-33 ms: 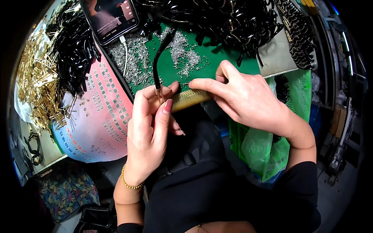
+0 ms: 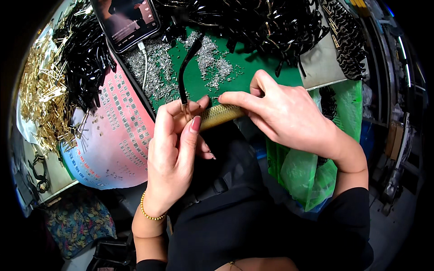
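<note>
My left hand (image 2: 172,144) is closed around the lower end of a black eyeglass temple (image 2: 183,72), which stands up from between thumb and fingers with thin gold metal at its base. Just right of those fingertips is a gold, diamond-patterned rounded piece (image 2: 221,115). My right hand (image 2: 289,113) rests over its right end, one finger stretched left along the green mat's (image 2: 253,67) front edge and the others curled under. Whatever the right fingers grip is hidden. Small silver screws (image 2: 210,61) lie scattered on the mat beyond both hands.
Piles of black temples (image 2: 271,27) fill the back, with another black heap (image 2: 83,58) at left. Gold metal pieces (image 2: 43,90) are heaped far left. A phone (image 2: 126,22) with a white cable (image 2: 145,67) stands at the back. A green plastic bag (image 2: 307,171) hangs at right.
</note>
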The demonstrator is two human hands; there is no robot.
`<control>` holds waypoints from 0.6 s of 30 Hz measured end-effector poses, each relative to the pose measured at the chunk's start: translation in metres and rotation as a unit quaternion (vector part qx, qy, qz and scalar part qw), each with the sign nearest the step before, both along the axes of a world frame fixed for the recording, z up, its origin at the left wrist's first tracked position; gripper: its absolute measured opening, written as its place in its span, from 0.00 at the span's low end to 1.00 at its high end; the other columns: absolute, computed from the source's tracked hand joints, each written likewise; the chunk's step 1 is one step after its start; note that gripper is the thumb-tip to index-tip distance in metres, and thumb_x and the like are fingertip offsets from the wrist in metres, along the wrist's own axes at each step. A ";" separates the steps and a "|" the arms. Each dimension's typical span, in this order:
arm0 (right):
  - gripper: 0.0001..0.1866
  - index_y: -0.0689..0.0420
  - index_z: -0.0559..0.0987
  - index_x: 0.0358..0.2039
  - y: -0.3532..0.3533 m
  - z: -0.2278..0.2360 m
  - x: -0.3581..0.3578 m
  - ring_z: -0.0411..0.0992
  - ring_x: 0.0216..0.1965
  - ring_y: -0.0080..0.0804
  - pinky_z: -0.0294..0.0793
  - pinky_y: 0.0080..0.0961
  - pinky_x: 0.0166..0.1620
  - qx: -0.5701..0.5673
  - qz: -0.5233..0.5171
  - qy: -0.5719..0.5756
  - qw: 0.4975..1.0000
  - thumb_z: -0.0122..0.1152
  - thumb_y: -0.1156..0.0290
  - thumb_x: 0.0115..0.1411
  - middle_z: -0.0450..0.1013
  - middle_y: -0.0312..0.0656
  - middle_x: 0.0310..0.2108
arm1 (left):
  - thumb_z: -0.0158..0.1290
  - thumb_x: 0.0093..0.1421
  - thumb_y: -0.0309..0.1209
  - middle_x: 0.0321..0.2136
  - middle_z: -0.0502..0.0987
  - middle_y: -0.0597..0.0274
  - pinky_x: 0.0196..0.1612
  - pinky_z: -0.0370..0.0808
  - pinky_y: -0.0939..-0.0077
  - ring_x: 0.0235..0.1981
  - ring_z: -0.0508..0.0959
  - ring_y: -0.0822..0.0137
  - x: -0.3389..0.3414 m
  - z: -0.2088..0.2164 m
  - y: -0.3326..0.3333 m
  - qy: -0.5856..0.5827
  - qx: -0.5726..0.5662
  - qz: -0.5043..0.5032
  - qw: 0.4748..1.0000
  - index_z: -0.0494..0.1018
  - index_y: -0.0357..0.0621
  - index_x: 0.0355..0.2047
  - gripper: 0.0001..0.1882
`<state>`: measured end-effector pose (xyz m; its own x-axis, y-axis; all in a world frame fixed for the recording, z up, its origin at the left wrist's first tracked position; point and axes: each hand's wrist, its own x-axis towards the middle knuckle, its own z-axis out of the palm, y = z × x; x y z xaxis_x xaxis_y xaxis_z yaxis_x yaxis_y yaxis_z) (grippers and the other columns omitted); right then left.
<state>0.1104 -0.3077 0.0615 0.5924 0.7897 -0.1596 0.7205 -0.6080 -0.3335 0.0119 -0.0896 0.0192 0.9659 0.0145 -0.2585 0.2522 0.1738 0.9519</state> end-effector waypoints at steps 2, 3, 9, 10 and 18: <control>0.24 0.45 0.77 0.56 0.001 -0.001 0.000 0.77 0.26 0.40 0.75 0.33 0.24 0.003 0.002 0.001 1.000 0.62 0.74 0.59 0.68 0.46 0.35 | 0.43 0.74 0.23 0.54 0.79 0.50 0.29 0.81 0.82 0.23 0.77 0.77 -0.002 0.002 0.000 0.008 -0.001 -0.003 1.000 0.62 0.35 0.55 0.12; 0.24 0.45 0.77 0.56 0.001 -0.002 0.000 0.77 0.26 0.40 0.75 0.34 0.24 0.007 0.000 0.001 1.000 0.62 0.74 0.59 0.68 0.46 0.35 | 0.44 0.74 0.24 0.54 0.79 0.50 0.29 0.81 0.82 0.24 0.77 0.77 -0.004 0.003 0.001 0.009 0.009 0.001 1.000 0.62 0.35 0.55 0.12; 0.23 0.45 0.77 0.56 0.005 -0.001 0.001 0.77 0.25 0.42 0.75 0.34 0.24 -0.013 -0.003 0.004 1.000 0.61 0.74 0.59 0.69 0.49 0.36 | 0.43 0.75 0.25 0.46 0.84 0.51 0.28 0.79 0.83 0.24 0.77 0.77 -0.016 0.000 0.011 0.001 0.078 0.027 0.997 0.64 0.34 0.55 0.12; 0.23 0.45 0.77 0.56 0.008 0.001 0.002 0.77 0.25 0.42 0.75 0.34 0.24 -0.025 -0.005 0.004 1.000 0.61 0.74 0.59 0.69 0.49 0.36 | 0.44 0.75 0.26 0.41 0.85 0.53 0.28 0.78 0.84 0.23 0.77 0.78 -0.014 0.002 0.011 -0.002 0.100 0.042 0.994 0.67 0.32 0.54 0.12; 0.24 0.48 0.63 0.66 0.026 0.006 0.006 0.78 0.31 0.47 0.78 0.41 0.34 0.097 -0.013 0.266 0.959 0.48 0.67 0.70 0.73 0.50 0.39 | 0.48 0.73 0.25 0.30 0.84 0.61 0.25 0.77 0.84 0.20 0.79 0.79 -0.007 -0.003 0.015 -0.011 0.144 0.021 0.989 0.75 0.34 0.52 0.11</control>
<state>0.1160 -0.2813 0.0671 0.4879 0.8214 -0.2955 0.4034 -0.5123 -0.7581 0.0047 -0.0749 0.0162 0.9682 0.1254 -0.2166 0.2291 -0.0959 0.9687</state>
